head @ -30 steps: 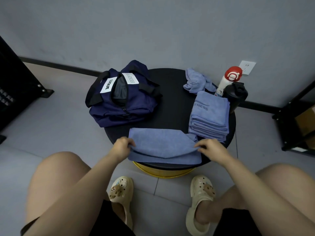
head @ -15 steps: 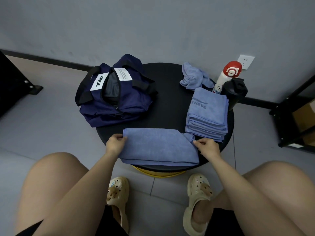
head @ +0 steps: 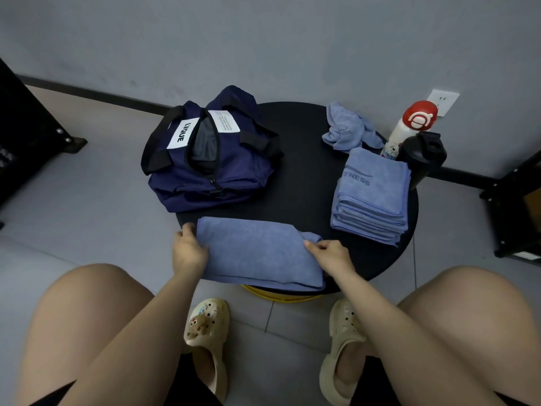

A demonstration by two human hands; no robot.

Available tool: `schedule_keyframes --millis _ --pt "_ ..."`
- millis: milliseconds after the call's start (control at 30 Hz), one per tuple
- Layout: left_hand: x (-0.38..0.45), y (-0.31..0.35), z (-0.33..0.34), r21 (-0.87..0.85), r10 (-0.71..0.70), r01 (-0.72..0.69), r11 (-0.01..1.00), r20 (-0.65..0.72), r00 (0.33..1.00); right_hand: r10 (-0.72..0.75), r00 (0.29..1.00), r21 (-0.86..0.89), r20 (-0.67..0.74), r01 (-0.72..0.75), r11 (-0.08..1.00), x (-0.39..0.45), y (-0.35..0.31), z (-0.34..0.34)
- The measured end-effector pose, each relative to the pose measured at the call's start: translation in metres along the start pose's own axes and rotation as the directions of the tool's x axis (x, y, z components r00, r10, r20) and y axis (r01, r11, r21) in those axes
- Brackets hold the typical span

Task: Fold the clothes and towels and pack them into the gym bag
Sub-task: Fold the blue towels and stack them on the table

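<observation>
A blue towel [head: 257, 253], folded into a long strip, lies at the near edge of the round black table [head: 301, 183]. My left hand [head: 187, 253] grips its left end and my right hand [head: 330, 256] pinches its right end. The navy gym bag [head: 210, 174] stands unzipped at the table's left. A stack of folded blue towels [head: 371, 197] sits at the right. A crumpled blue towel [head: 345, 130] lies at the back right.
A white bottle with a red cap [head: 409, 127] and a black shaker bottle [head: 421, 156] stand at the table's right edge. Black racks stand on the floor at the far left [head: 26, 136] and far right [head: 518, 206]. My knees and sandals are below the table.
The towel's near edge has been folded up, making a narrower, thicker strip. Both hands moved from the near edge to the strip's ends.
</observation>
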State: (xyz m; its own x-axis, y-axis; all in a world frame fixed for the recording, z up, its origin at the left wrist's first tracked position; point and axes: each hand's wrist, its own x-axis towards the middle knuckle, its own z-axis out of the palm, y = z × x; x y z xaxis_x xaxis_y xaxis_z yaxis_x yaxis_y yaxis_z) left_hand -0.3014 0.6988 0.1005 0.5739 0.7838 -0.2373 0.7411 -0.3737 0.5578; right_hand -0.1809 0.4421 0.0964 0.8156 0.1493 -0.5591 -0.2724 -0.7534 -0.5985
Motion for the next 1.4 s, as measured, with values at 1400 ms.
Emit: schedule_keyframes --millis 1400 --pt "-0.068 0.011 0.071 0.386 0.528 -0.796 0.467 0.599 0.601 0.014 1.000 0.040 -0.023 -0.014 0.999 0.007 0.009 -0.020"
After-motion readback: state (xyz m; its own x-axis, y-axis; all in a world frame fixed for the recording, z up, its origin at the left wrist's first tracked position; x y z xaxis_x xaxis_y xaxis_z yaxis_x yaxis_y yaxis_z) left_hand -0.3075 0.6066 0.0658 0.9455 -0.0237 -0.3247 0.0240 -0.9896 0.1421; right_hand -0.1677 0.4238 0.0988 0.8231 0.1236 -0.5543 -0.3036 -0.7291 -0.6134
